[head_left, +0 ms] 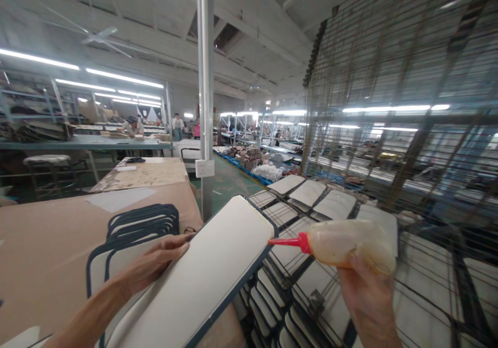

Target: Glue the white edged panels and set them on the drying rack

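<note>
The fingers of the left hand [161,257] close on the left long edge of a pale panel [210,265] with rounded corners and a dark border. The panel lies directly to the right of these fingers, tilted, its upper end pointing away from the body. The fingers of the right hand [368,291] grip a translucent squeeze bottle [346,239] from below; its red nozzle [288,241] points from these fingers toward the left. The nozzle tip is at the panel's dark border; whether it touches cannot be confirmed from this angle.

Handling: the panel is probably light and fairly stiff, with a smooth face that may mark. Hold it by the long edges and keep fingers off the border. The bottle is likely soft-walled and light; grip the body, since firm pressure would expel its contents. Its lower part, nearest the fingers, shows an amber tint.

Just beyond the left fingers, a stack of bordered panels [143,221] stands on the bench [46,249]. Around and beyond the right fingers, similar pale panels [336,205] lie on wire racks [303,223]. Farther out, between the two hands, a post [206,78] carries a socket box [205,168].

Markings: no brand, label or writing is legible.
</note>
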{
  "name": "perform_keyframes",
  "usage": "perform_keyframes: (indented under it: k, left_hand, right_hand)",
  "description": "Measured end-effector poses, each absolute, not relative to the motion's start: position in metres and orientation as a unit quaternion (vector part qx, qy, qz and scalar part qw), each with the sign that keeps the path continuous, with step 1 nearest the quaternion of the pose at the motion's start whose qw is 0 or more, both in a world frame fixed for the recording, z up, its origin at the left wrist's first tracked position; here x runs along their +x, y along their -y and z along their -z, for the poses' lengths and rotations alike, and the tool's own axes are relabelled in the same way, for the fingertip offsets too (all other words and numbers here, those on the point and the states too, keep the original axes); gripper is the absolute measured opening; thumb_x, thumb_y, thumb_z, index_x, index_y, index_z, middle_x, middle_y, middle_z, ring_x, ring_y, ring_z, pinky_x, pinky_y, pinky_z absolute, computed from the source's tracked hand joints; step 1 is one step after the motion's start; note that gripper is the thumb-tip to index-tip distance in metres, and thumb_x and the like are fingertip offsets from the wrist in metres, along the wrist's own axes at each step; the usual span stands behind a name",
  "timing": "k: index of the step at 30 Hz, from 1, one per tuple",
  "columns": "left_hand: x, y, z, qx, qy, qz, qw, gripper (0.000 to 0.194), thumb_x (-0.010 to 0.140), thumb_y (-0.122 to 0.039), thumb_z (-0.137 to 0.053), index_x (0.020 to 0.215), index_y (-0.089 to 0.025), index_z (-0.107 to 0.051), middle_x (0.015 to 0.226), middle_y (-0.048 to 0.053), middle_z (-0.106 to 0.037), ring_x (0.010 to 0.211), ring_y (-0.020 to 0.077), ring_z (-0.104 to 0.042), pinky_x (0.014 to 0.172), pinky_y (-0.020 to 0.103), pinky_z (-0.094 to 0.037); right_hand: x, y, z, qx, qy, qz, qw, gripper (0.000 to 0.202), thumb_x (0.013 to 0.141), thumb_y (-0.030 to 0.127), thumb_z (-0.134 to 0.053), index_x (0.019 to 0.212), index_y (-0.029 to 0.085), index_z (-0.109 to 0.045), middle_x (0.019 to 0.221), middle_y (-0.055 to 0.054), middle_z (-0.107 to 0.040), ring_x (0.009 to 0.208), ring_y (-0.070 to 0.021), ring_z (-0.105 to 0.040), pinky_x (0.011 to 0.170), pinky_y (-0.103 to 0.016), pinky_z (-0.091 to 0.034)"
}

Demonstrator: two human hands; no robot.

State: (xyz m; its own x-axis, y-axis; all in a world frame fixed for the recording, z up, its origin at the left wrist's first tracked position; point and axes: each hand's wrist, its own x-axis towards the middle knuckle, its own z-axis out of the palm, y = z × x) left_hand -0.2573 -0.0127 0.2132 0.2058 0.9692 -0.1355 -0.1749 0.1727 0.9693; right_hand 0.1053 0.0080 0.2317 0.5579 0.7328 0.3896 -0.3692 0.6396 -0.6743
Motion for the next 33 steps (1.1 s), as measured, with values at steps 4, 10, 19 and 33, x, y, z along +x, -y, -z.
perform_keyframes:
  k: [4,10,19,33]
  left_hand:
    - [-0.252,0.011,-0.209,0.437,-0.435,-0.473,0.629,0.040,0.072,-0.028,-0.073,0.111,-0.023,-0.068,0.093,0.004,-0.074,0.077,0.0176,-0.067,0.065,0.021,-0.051]
    - [-0.246,0.008,-0.205,0.442,-0.400,-0.479,0.645,0.043,0.074,-0.029,-0.070,0.116,-0.021,-0.065,0.100,0.007,-0.073,0.080,0.0188,-0.067,0.066,0.023,-0.050]
    - [-0.234,0.003,-0.207,0.400,-0.416,-0.514,0.635,0.052,0.068,-0.027,-0.076,0.118,-0.017,-0.063,0.093,0.009,-0.074,0.073,0.0177,-0.068,0.061,0.022,-0.051]
    - [-0.227,-0.008,-0.221,0.357,-0.417,-0.541,0.637,0.058,0.066,-0.021,-0.077,0.120,-0.013,-0.059,0.084,0.008,-0.075,0.064,0.0162,-0.067,0.055,0.022,-0.052]
  right_hand:
    - [0.100,-0.006,-0.231,-0.276,0.327,-0.328,0.843,0.036,0.052,0.028,-0.082,0.085,0.024,-0.068,0.068,0.003,-0.067,0.081,-0.0182,-0.064,0.069,-0.027,-0.051]
    - [0.093,0.000,-0.233,-0.290,0.317,-0.332,0.840,0.037,0.048,0.028,-0.082,0.082,0.023,-0.068,0.069,0.002,-0.067,0.084,-0.0194,-0.064,0.069,-0.027,-0.051]
    - [0.084,0.013,-0.227,-0.290,0.339,-0.339,0.828,0.029,0.055,0.027,-0.080,0.081,0.023,-0.068,0.064,0.004,-0.067,0.071,-0.0147,-0.064,0.063,-0.021,-0.052]
    - [0.071,0.026,-0.219,-0.293,0.371,-0.357,0.805,0.038,0.057,0.026,-0.080,0.093,0.024,-0.068,0.072,0.003,-0.071,0.062,-0.0138,-0.065,0.061,-0.021,-0.053]
